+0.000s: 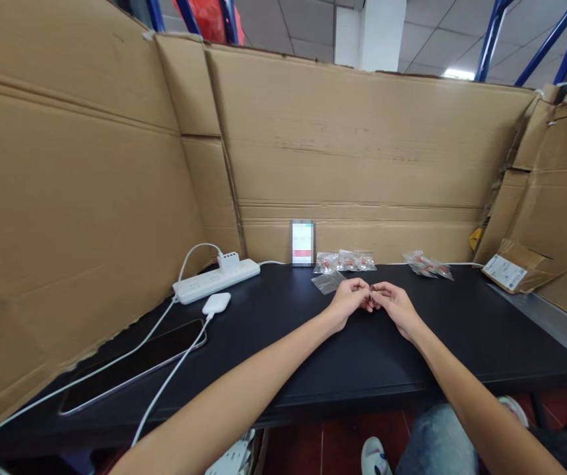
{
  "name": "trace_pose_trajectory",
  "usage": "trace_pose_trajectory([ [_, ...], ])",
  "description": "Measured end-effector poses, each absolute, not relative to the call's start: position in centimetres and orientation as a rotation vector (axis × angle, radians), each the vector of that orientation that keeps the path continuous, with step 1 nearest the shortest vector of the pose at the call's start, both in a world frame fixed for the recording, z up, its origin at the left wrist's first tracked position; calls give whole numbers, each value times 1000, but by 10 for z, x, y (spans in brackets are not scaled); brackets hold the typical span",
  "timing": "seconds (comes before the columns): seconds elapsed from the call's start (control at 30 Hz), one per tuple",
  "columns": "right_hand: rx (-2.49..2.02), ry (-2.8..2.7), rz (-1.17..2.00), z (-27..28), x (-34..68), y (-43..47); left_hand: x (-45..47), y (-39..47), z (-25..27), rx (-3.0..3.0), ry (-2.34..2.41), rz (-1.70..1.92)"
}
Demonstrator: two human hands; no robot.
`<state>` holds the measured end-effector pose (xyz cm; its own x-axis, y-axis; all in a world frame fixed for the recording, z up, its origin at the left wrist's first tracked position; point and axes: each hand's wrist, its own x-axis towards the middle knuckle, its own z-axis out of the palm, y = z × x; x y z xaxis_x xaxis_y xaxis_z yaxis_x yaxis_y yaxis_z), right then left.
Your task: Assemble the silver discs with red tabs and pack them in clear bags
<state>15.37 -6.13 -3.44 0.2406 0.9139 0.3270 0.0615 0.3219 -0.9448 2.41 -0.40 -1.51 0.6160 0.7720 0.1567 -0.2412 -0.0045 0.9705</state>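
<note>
My left hand [351,300] and my right hand [395,305] meet above the black table, fingertips almost touching. Both are closed in a pinch around something small between them, mostly covered by the fingers, so its kind cannot be made out. Just behind my left hand lies a flat clear plastic bag [327,282]. Farther back is a row of clear bags [345,261] with small red items inside. To the right of my hands, another cluster of clear bags [428,264] also shows red bits.
A phone [303,244] with a lit screen leans on the cardboard wall [362,152]. At left are a white power strip [218,280], a white charger [216,303], cables and a dark tablet-like device [134,366]. A brown package [518,267] stands at right by a plastic sheet [545,320].
</note>
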Motion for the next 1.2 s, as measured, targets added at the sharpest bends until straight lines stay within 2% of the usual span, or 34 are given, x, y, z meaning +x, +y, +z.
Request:
trace_pose_trajectory([
  [0.63,-830,-1020,1182,-23,164,-76,26,11,-21,1713,572,702],
  [0.87,-830,-985,1154,-26,165,-74,24,12,-18,1851,671,729],
  [1.1,-873,-926,1058,-29,166,-71,-7,53,12,2456,1026,1109],
  [1.2,-898,-945,1038,-28,166,-73,-28,71,19,2566,1315,965],
])
